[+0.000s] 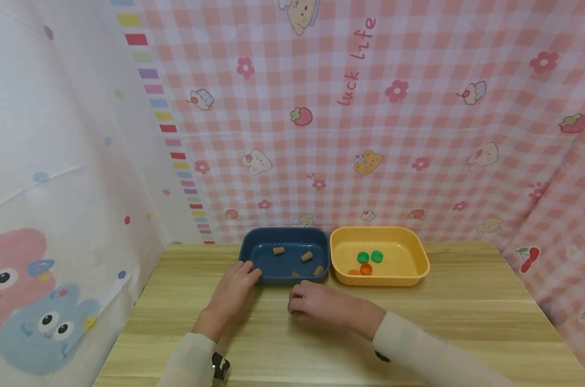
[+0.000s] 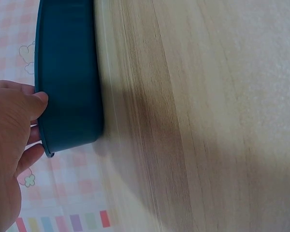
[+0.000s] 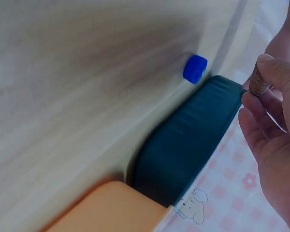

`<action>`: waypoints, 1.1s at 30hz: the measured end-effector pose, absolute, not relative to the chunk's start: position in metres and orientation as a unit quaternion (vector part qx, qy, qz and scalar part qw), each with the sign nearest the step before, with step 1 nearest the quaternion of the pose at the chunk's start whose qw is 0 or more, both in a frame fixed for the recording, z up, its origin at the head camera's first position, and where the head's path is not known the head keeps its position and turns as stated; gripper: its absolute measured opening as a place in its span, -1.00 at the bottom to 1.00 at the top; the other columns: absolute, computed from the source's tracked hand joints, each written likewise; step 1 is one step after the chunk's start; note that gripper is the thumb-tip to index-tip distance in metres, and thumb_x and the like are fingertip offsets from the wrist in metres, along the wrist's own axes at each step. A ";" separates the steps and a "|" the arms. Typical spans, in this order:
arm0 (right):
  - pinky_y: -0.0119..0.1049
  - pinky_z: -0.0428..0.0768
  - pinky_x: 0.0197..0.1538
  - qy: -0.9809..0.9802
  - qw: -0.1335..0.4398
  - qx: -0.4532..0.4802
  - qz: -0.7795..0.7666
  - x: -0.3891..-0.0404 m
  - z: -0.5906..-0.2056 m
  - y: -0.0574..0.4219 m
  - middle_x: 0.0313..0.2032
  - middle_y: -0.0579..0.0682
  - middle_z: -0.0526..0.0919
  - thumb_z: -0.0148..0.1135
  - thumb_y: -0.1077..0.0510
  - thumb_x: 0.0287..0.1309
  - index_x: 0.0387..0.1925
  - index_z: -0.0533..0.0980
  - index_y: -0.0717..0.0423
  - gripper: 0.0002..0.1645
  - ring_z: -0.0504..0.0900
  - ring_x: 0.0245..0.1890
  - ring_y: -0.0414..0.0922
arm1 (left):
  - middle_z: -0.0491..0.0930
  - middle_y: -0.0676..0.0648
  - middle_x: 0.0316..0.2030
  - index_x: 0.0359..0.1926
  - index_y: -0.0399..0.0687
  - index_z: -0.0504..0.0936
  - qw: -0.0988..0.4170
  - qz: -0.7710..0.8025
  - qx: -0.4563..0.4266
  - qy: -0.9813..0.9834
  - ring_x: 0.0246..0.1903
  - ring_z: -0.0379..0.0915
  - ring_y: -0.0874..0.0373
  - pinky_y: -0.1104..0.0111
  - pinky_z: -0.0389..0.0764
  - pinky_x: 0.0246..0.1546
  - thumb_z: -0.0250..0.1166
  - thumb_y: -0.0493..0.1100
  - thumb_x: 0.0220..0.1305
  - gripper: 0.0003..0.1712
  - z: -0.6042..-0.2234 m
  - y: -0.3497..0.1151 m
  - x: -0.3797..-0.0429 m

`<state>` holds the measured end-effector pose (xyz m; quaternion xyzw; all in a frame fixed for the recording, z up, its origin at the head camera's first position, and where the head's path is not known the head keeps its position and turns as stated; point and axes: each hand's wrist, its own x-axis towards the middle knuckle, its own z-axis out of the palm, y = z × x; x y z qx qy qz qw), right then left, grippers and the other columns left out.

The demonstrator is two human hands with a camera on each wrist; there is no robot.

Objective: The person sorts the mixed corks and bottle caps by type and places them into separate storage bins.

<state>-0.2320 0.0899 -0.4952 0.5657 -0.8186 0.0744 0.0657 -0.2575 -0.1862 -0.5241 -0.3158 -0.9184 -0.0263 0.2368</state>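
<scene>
The dark blue bin (image 1: 284,281) stands at the back of the table with several corks (image 1: 307,256) inside. At its front left corner, my left hand (image 1: 234,285) grips the rim; the left wrist view has the thumb outside and fingers behind the rim (image 2: 37,72). My right hand (image 1: 316,301) is just in front of the bin in the head view. Between thumb and fingertips it pinches a cork (image 3: 259,82), seen in the right wrist view. A blue bottle cap (image 3: 195,69) lies on the table near the bin, mostly hidden behind the right hand in the head view.
To the right of the blue bin stands a yellow bin (image 1: 403,279), holding green caps (image 1: 376,257) and orange caps (image 1: 366,269). A pink checked cloth (image 1: 321,134) hangs behind the wooden table (image 1: 466,322). A black object (image 1: 220,366) shows beside the left sleeve.
</scene>
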 end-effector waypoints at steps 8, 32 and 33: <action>-0.46 0.58 0.05 -0.832 0.064 0.546 0.073 -0.245 -0.481 0.096 -0.04 -0.13 0.65 0.37 0.08 0.34 -0.03 0.66 -0.05 -0.80 0.57 -0.05 -0.21 | 0.51 -0.06 -0.37 -0.19 -0.12 0.72 0.232 -0.032 -0.316 -0.920 -0.38 0.33 0.05 0.26 0.47 -0.32 0.38 -0.41 0.29 -0.86 -0.523 -0.185 -0.258; -0.31 0.61 0.11 -0.872 0.022 0.482 0.084 -0.298 -0.466 0.096 -0.03 -0.07 0.65 0.35 0.13 0.36 0.00 0.67 0.01 -0.78 0.59 0.00 -0.13 | 0.55 -0.07 -0.34 -0.17 -0.13 0.73 0.220 -0.040 -0.313 -0.923 -0.35 0.38 0.04 0.23 0.52 -0.29 0.41 -0.39 0.27 -0.85 -0.524 -0.186 -0.258; -0.30 0.61 0.11 -0.874 0.020 0.479 0.081 -0.300 -0.466 0.096 -0.02 -0.06 0.65 0.34 0.12 0.36 0.01 0.67 0.02 -0.77 0.59 0.00 -0.12 | 0.55 -0.07 -0.34 -0.17 -0.13 0.72 0.220 -0.041 -0.313 -0.923 -0.35 0.38 0.04 0.23 0.52 -0.29 0.41 -0.39 0.27 -0.85 -0.524 -0.186 -0.258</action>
